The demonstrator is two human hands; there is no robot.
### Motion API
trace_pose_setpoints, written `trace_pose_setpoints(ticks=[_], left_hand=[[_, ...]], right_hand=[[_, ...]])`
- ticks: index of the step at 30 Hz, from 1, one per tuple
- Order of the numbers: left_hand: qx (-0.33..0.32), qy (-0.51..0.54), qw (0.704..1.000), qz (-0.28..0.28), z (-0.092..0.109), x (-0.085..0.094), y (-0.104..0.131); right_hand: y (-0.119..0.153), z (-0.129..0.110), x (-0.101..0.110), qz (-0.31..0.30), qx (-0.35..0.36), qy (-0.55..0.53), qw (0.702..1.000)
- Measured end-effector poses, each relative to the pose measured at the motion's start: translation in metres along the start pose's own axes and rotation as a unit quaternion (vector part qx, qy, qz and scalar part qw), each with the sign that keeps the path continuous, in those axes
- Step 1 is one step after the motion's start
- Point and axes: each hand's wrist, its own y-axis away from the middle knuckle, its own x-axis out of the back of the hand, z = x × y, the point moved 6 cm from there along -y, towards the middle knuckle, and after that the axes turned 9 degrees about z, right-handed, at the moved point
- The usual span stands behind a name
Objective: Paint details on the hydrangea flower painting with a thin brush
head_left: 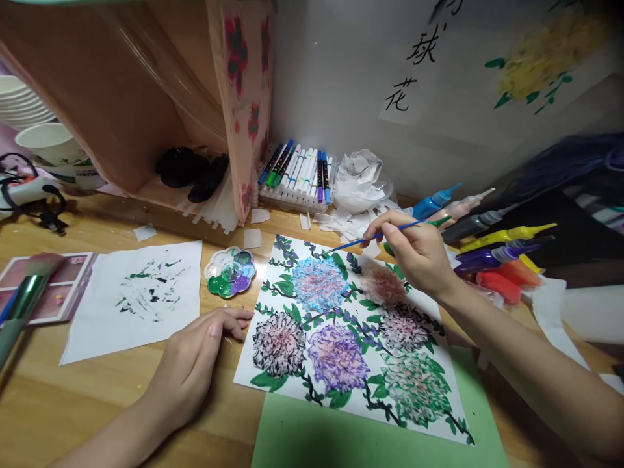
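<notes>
A white sheet painted with several round flowers and green leaves lies on a green sheet. My right hand is closed around a thin blue paintbrush, whose tip is at the painting's upper edge, just above the blue-and-pink flower. My left hand rests on the table at the painting's left edge, fingers lying flat and holding nothing. Between the hands, further back, sits a flower-shaped palette with green, purple and white paint.
A paint-smeared white cloth and a large brush lie at left. Markers, a bowl of paper scraps and a pink box stand behind. Paint bottles lie at right. Paper cups are at far left.
</notes>
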Motion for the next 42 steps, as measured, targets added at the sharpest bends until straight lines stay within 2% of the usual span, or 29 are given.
trace_pose_setpoints(ticks=[3, 5, 8, 10, 12, 15, 19, 28, 33, 37, 42], left_hand=[[-0.027, -0.008, 0.999, -0.02, 0.003, -0.001, 0.0], [-0.045, -0.017, 0.998, -0.029, 0.007, -0.001, 0.0], [-0.072, -0.033, 0.997, -0.024, 0.013, 0.0, 0.001], [-0.09, -0.04, 0.995, -0.023, 0.017, -0.001, 0.002], [-0.105, -0.047, 0.993, -0.02, 0.019, -0.001, 0.003], [-0.111, -0.053, 0.992, -0.013, 0.019, -0.001, 0.004], [-0.117, -0.054, 0.992, -0.011, 0.02, 0.0, 0.006], [-0.115, -0.051, 0.992, -0.021, 0.016, -0.001, 0.006], [-0.118, -0.034, 0.992, -0.016, 0.013, -0.002, 0.003], [-0.119, -0.029, 0.992, -0.019, 0.012, -0.003, 0.002], [-0.125, -0.039, 0.991, -0.02, 0.012, -0.003, 0.003]], right_hand=[[-0.004, -0.014, 0.004, 0.046, 0.002, -0.038, 0.998], [-0.008, -0.03, -0.002, 0.05, 0.009, -0.078, 0.996], [-0.013, -0.061, -0.03, -0.036, 0.027, -0.121, 0.992], [-0.014, -0.082, -0.053, -0.107, 0.048, -0.122, 0.986], [-0.015, -0.098, -0.072, -0.153, 0.073, -0.104, 0.98], [-0.016, -0.109, -0.091, -0.174, 0.098, -0.069, 0.977], [-0.013, -0.111, -0.101, -0.204, 0.112, -0.021, 0.972], [-0.004, -0.114, -0.09, -0.194, 0.115, -0.008, 0.974], [-0.002, -0.097, -0.054, -0.093, 0.055, -0.061, 0.992], [0.011, -0.086, -0.045, -0.11, 0.076, -0.017, 0.991], [0.022, -0.081, -0.055, -0.148, 0.103, -0.01, 0.984]])
